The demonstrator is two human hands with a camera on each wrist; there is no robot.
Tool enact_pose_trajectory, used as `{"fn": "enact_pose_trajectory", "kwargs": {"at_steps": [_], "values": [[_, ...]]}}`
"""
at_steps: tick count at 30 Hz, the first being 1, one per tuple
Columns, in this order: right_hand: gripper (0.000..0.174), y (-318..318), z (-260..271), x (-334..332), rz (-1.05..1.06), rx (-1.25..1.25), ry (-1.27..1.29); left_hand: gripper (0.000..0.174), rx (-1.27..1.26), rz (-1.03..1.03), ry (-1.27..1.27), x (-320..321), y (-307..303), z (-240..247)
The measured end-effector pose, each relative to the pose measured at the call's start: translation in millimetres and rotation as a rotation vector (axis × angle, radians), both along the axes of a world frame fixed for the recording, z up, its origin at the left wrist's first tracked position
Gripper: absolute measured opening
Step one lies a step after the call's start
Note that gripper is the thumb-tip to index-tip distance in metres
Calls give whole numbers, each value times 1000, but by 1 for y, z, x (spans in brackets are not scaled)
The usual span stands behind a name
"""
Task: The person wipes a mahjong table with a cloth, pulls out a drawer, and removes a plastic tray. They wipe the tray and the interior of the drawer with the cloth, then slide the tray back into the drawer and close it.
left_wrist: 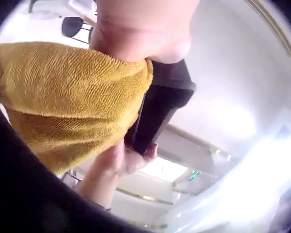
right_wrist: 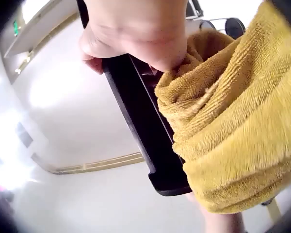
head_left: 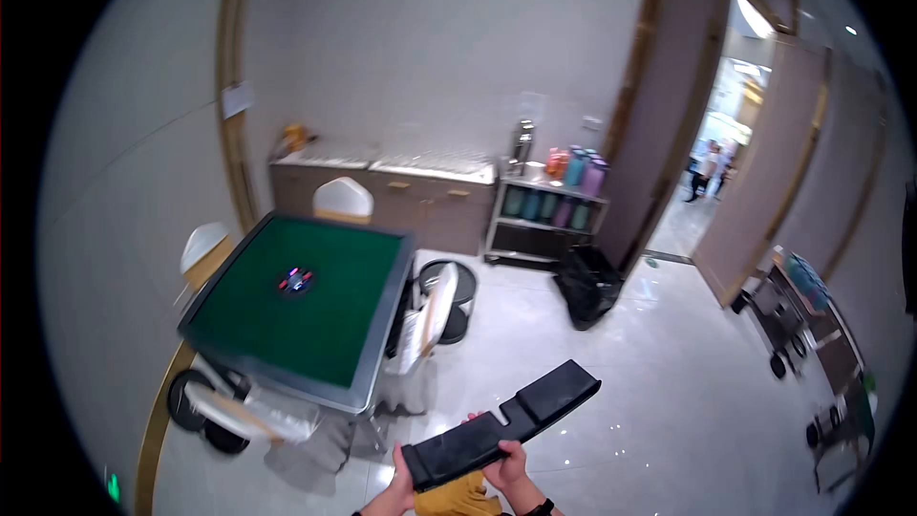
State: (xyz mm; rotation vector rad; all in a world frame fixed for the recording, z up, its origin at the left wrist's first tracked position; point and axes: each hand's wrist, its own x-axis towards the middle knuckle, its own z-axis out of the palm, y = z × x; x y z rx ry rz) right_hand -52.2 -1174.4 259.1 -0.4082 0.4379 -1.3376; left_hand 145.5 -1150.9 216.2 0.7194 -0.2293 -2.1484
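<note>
A long black tray-like piece (head_left: 458,446) with a notch in its middle is held in front of the body, tilted up to the right. My left hand (head_left: 400,486) grips its left end, thumb along the edge. My right hand (head_left: 510,467) grips it near the middle, thumb on top. A yellow cloth (head_left: 457,497) hangs beneath the piece between the hands. In the left wrist view the cloth (left_wrist: 72,97) covers much of the black piece (left_wrist: 157,107). The right wrist view shows the cloth (right_wrist: 237,131) bunched against my right hand (right_wrist: 136,34); which fingers hold it is hidden.
A green-topped table (head_left: 315,306) with white-covered chairs (head_left: 430,320) stands at the left. Behind are a low cabinet (head_left: 430,210), a bottle cart (head_left: 544,220) and a black bag (head_left: 586,285). Another cart (head_left: 812,296) stands at the right. People (head_left: 707,172) are beyond a doorway.
</note>
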Motion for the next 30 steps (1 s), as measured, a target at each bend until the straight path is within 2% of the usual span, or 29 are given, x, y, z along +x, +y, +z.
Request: {"fn": "enact_pose_trajectory", "kwargs": {"at_steps": [1, 3, 4, 5, 7, 9, 10, 11, 12, 15, 16, 19, 21, 22, 24, 25, 27, 28, 30], "values": [[75, -2, -1, 3, 48, -5, -62, 101, -74, 0, -47, 4, 4, 12], [75, -5, -3, 2, 117, -60, -77, 97, -193, 12, -53, 15, 12, 21], [73, -3, 2, 1, 99, -62, -31, 76, -286, 20, 219, 19, 11, 17], [71, -5, 9, -2, 72, -67, 13, 64, -232, 52, 215, 20, 10, 15], [64, -11, 7, -17, -55, 51, 18, 54, -438, 238, -114, 14, 17, 31], [46, -9, 20, -23, -170, 225, 26, 58, -562, 169, -360, 11, 20, 49], [40, -8, 23, -26, -215, 246, 189, 60, -624, 129, -479, 7, 22, 54], [34, -4, 24, -29, -251, 265, 356, 61, -628, 124, -470, -1, 24, 54], [32, -4, 19, -35, -216, 280, 311, 62, -637, 126, -460, -11, 24, 52], [36, 5, 22, -37, -85, 176, 489, 62, -580, 130, -380, -40, 20, 59], [41, 7, 26, -36, -110, 112, 597, 61, -546, 127, -345, -46, 17, 62], [57, 10, 32, -33, -120, -61, 854, 53, -1005, 35, -831, -57, 2, 61], [68, 11, 29, -37, -52, -131, 929, 48, -1146, 8, -966, -66, -8, 70], [67, 9, 19, -46, 15, -193, 1038, 48, -1225, 7, -1022, -69, -14, 67], [67, 9, 16, -55, 86, -78, 918, 50, -1305, 26, -1069, -76, -17, 72], [67, 9, 16, -57, 120, -25, 859, 50, -1335, 92, -1094, -78, -20, 70], [71, 14, 21, -59, 117, -88, 875, 51, -1393, 228, -1144, -81, -29, 65], [73, 18, 27, -59, 116, -119, 883, 56, -1316, 331, -1134, -81, -33, 65], [74, 24, 45, -56, 147, -97, 842, 56, -1109, 535, -907, -82, -52, 76]]}}
